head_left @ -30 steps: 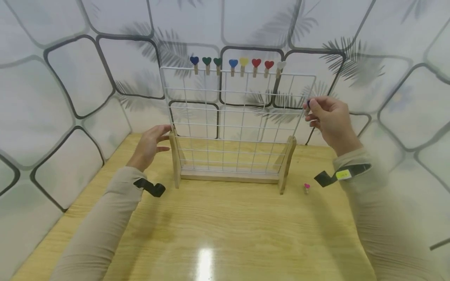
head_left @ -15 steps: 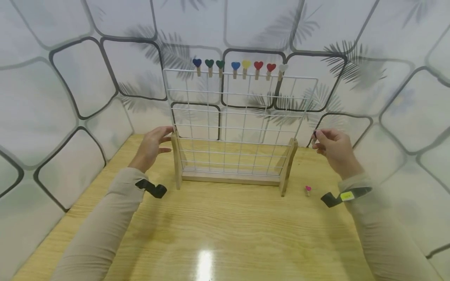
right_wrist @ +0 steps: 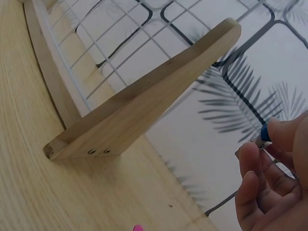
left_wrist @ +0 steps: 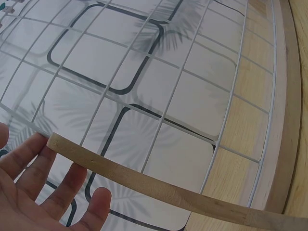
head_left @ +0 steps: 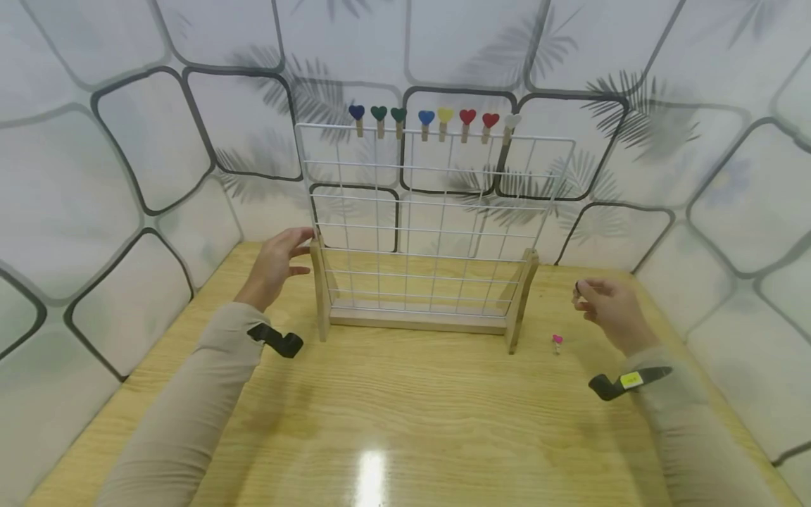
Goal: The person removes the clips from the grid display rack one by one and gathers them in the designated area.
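Observation:
A white wire grid point(head_left: 437, 204) stands upright in a wooden base point(head_left: 418, 320). Along its top wire sit several heart-topped clothespins: dark blue point(head_left: 357, 113), green, light blue, yellow, red and white. The fingertips of my left hand point(head_left: 272, 266) touch the top end of the left wooden upright point(left_wrist: 144, 182), fingers spread and fairly straight. Off to the right of the rack, my right hand point(head_left: 613, 313) pinches a clothespin with a blue top point(right_wrist: 264, 132) between thumb and fingers. Most of that clothespin is hidden by the fingers.
A pink heart clothespin point(head_left: 557, 341) lies on the wood-grain table point(head_left: 443, 401) right of the rack, below my right hand. The right wooden upright point(right_wrist: 144, 101) slants between the grid and that hand. Patterned white walls close in the back and sides.
My right hand has moved down and slightly right from beside the grid's right edge, still pinching the blue clothespin. The left hand stays at the left upright.

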`<action>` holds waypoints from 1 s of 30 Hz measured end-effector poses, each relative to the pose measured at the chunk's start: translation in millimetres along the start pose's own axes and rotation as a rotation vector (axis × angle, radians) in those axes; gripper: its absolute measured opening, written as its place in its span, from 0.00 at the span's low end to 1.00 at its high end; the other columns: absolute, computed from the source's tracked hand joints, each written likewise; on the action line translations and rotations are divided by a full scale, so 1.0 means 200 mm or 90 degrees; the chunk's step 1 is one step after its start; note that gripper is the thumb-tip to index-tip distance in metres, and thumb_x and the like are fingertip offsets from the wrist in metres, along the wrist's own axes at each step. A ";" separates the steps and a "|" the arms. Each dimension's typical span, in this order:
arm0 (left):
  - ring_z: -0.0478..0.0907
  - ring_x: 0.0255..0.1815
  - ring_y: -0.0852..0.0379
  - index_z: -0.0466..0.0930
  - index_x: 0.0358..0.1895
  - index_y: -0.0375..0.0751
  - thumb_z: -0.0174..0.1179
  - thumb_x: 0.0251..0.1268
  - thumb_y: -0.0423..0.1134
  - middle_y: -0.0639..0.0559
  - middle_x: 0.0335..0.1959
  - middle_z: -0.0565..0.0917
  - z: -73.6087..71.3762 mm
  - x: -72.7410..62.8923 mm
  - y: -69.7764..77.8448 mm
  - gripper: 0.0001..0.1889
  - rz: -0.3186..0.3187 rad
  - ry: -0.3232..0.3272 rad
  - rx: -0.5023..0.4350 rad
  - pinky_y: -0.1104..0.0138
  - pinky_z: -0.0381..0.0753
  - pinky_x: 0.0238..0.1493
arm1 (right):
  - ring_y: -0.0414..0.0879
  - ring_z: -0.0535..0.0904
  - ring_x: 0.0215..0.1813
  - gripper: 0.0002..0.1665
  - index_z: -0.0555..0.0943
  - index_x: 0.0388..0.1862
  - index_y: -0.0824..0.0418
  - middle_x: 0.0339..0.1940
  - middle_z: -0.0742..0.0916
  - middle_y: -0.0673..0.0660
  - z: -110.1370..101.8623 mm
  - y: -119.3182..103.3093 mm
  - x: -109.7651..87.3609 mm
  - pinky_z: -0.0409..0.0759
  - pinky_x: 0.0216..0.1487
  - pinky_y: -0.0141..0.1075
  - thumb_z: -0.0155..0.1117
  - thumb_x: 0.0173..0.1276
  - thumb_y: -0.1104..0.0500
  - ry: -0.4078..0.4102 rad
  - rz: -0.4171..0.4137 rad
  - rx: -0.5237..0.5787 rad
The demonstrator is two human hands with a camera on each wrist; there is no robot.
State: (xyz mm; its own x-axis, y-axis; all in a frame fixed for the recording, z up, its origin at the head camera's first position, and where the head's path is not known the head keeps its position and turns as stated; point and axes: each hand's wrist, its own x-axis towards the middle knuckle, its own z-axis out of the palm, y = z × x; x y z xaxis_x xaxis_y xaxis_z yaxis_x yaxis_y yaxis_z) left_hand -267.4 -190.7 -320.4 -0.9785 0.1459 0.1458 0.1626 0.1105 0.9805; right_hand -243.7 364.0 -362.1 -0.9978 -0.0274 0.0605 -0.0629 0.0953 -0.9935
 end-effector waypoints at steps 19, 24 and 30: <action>0.61 0.68 0.41 0.56 0.72 0.29 0.30 0.82 0.48 0.41 0.75 0.57 0.00 -0.01 0.00 0.29 -0.004 -0.002 -0.001 0.42 0.64 0.61 | 0.33 0.81 0.34 0.32 0.66 0.60 0.80 0.33 0.83 0.40 -0.07 0.31 -0.04 0.81 0.37 0.30 0.55 0.76 0.51 0.021 0.116 -0.160; 0.61 0.68 0.41 0.56 0.72 0.30 0.30 0.82 0.48 0.41 0.75 0.57 0.00 -0.02 0.01 0.29 -0.004 -0.004 0.007 0.44 0.65 0.61 | 0.36 0.81 0.34 0.33 0.66 0.60 0.83 0.36 0.86 0.51 -0.08 0.35 -0.06 0.81 0.36 0.30 0.56 0.76 0.53 0.016 0.118 -0.214; 0.61 0.68 0.41 0.56 0.72 0.30 0.30 0.82 0.48 0.42 0.75 0.57 -0.01 -0.01 0.01 0.29 -0.002 -0.007 0.008 0.42 0.64 0.61 | 0.38 0.79 0.30 0.32 0.65 0.61 0.84 0.31 0.86 0.53 -0.08 0.39 -0.08 0.79 0.31 0.28 0.56 0.75 0.56 -0.004 0.168 -0.158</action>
State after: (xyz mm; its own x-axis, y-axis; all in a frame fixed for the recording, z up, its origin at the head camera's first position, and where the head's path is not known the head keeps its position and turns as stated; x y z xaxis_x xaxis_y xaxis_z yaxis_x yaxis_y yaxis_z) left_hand -265.3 -191.9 -318.7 -0.9775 0.1566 0.1414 0.1614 0.1235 0.9791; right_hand -232.4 388.3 -439.8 -0.9803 0.0244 -0.1961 0.1927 0.3381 -0.9212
